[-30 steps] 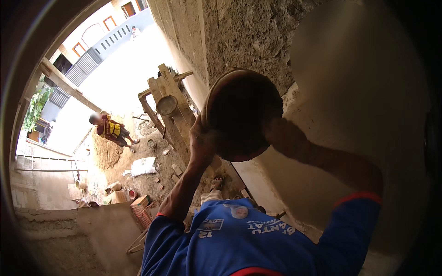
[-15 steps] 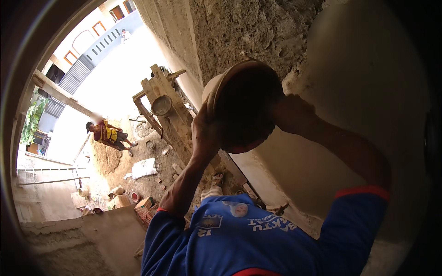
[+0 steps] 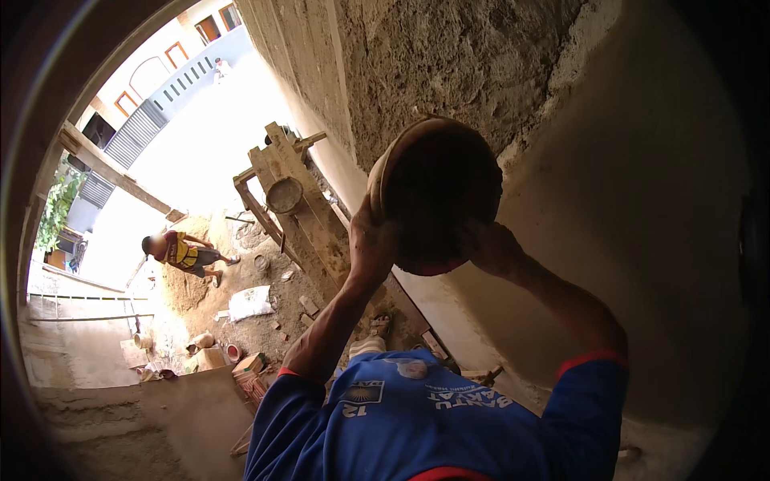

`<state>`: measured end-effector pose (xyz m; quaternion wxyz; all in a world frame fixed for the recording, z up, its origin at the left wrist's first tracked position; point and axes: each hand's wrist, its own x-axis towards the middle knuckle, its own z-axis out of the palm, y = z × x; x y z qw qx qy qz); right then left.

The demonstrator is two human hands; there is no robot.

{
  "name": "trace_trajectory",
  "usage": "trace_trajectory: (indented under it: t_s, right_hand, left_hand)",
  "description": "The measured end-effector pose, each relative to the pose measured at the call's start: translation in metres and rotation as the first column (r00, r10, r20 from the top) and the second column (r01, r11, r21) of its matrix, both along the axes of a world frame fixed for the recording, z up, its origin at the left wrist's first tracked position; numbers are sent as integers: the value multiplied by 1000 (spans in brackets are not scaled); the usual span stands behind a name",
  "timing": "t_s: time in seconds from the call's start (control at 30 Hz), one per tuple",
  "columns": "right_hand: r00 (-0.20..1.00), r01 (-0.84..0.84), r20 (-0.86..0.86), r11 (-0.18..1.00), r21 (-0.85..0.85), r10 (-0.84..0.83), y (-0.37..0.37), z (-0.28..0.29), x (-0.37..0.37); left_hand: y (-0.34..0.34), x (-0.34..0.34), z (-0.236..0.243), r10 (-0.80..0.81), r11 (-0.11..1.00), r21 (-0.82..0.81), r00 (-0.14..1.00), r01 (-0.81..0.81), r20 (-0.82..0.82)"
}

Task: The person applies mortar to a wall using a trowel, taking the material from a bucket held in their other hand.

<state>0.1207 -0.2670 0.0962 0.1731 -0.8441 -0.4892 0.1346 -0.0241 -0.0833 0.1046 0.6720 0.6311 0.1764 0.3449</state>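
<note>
Raised before the wall, a round bucket has its dark mouth tilted toward me. What is inside is lost in shadow. My left hand is closed on the near left part of its rim. My right hand grips the lower right of the rim, its fingers dim and partly lost in the dark mouth. Rough, unsmoothed plaster covers the wall just beyond the bucket. Smoother wall lies to the right.
Below left runs a plank scaffold carrying a shallow round pan. A person stands on the ground near a sand heap. A white sack, bricks and several small containers lie about there.
The bucket has moved slightly right and down. My right hand has slid from its right side to the lower right rim, and my right elbow has come inward. The person below has shifted left.
</note>
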Motion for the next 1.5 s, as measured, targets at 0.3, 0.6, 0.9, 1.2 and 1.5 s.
trace_trajectory:
  t_s: [0.3, 0.6, 0.9, 1.2, 1.5]
  right_hand:
    - [997, -60, 46, 991, -118, 65, 20, 107, 1]
    - [965, -235, 143, 966, 109, 219, 64, 292, -14]
    - [944, 100, -329, 971, 216, -24, 74, 337, 42]
    - [722, 275, 402, 767, 579, -563, -2, 400, 162]
    - [1000, -30, -3, 966, -259, 30, 4, 189, 38]
  left_hand:
    - [36, -12, 23, -36, 945, -312, 977, 102, 211]
    - [110, -78, 52, 145, 980, -172, 948, -99, 283]
    - [119, -78, 20, 275, 950, -230, 918, -213, 286]
    - [90, -58, -36, 121, 930, -364, 977, -50, 175]
    - [46, -30, -32, -30, 944, -320, 986, 83, 165]
